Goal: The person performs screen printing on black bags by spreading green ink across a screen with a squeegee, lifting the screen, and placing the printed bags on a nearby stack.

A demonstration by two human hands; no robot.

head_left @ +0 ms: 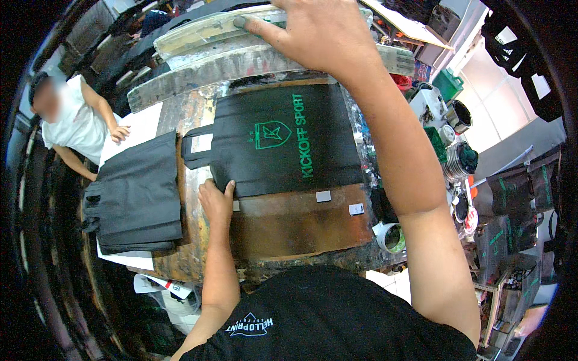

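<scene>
A black tote bag (235, 132) lies flat on the brown printing board, its handle toward the left. Green lettering and a shield emblem (273, 135) show on its face. My left hand (217, 203) rests at the bag's near left corner, thumb and fingers apart and touching the edge. At the far side, my right hand (328, 36) is on a worn, pale screen-printing frame (198, 37), the thumb laid across its bar. The other fingers of that hand run out of the picture at the top.
A stack of plain black tote bags (138, 195) lies on white sheets at the left. A person (81, 117) works beyond it. Cans, tubs and a tape roll (392, 237) crowd the right edge. Printed black bags (509, 204) hang at far right. Small white tabs (356, 209) mark the board.
</scene>
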